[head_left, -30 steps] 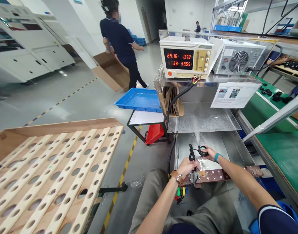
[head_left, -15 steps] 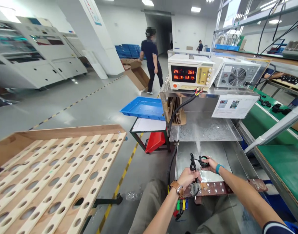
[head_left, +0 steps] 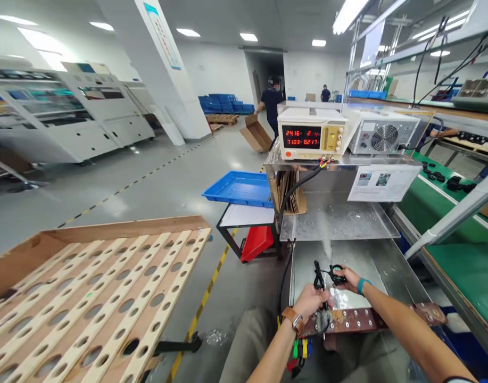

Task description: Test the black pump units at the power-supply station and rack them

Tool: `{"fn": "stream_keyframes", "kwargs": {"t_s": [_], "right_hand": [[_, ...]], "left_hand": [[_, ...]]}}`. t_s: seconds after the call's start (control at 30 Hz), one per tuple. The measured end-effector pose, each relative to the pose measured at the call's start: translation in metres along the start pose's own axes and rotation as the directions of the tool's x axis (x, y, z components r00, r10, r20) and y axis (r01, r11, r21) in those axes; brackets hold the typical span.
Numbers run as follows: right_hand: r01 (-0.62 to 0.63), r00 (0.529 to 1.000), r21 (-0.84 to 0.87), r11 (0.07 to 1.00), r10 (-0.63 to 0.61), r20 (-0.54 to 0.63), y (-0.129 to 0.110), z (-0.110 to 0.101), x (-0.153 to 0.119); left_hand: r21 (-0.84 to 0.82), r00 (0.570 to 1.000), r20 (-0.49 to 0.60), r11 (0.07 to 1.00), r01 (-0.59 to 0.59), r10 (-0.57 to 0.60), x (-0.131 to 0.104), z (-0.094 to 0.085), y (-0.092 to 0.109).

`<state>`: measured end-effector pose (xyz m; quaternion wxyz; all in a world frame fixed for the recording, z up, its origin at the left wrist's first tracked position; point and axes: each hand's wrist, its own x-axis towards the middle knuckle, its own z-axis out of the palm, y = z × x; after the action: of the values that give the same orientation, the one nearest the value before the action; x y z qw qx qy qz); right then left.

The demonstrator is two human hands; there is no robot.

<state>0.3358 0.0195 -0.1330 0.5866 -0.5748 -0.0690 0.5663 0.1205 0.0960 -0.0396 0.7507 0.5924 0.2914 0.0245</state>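
Observation:
Over the metal work surface (head_left: 363,260), my left hand (head_left: 311,301) is closed on a bundled black cable (head_left: 319,277), whose loops stick up above the fingers. To its right, my right hand (head_left: 348,277) grips a round coil of black cable (head_left: 337,273). A thin black strand runs between bundle and coil. Below the hands lies a brown strip with rows of metal studs (head_left: 357,321). Near its left end, a clear piece and a dark loop of cable sit just under my left hand. Green, blue and yellow connectors (head_left: 302,348) hang under the strip's left end.
A power supply (head_left: 313,134) with red digits stands on the upper shelf beside a fan unit (head_left: 383,133). At left are a wooden rack with holes (head_left: 108,287) and a blue tray (head_left: 239,187). A person (head_left: 271,103) stands behind a cardboard box (head_left: 256,133).
The view has tilted up slightly, so most things sit lower. The person in the back has moved right with the cardboard box. The power supply digits differ. Both hands keep their holds.

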Motion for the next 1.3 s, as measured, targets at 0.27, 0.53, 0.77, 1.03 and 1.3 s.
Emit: {"fn": "stream_keyframes", "kwargs": {"t_s": [0.27,0.53,0.77,1.03,1.3], "right_hand": [[-0.017,1.0,-0.016,1.0,0.017,0.014,0.0,-0.006,-0.002],[0.031,0.999,0.04,0.999,-0.031,0.007,-0.017,0.009,-0.014],[0.055,0.989,0.139,0.989,-0.073,0.131,-0.043,0.022,-0.048],[0.059,0.987,0.045,0.997,-0.065,0.145,-0.044,0.04,-0.083],[0.022,0.984,0.159,0.987,-0.049,0.171,-0.05,0.044,-0.093]], "left_hand": [[-0.068,0.986,-0.159,0.996,-0.054,0.043,0.006,0.012,-0.004],[-0.035,0.941,-0.311,0.988,-0.151,0.132,0.039,0.005,0.005],[0.639,0.802,-0.11,0.659,-0.396,0.588,0.039,0.009,0.027],[0.799,0.808,0.118,0.427,-0.423,0.578,0.043,0.031,0.06],[0.703,0.766,0.128,0.487,-0.518,0.629,0.034,0.028,0.075]]}}
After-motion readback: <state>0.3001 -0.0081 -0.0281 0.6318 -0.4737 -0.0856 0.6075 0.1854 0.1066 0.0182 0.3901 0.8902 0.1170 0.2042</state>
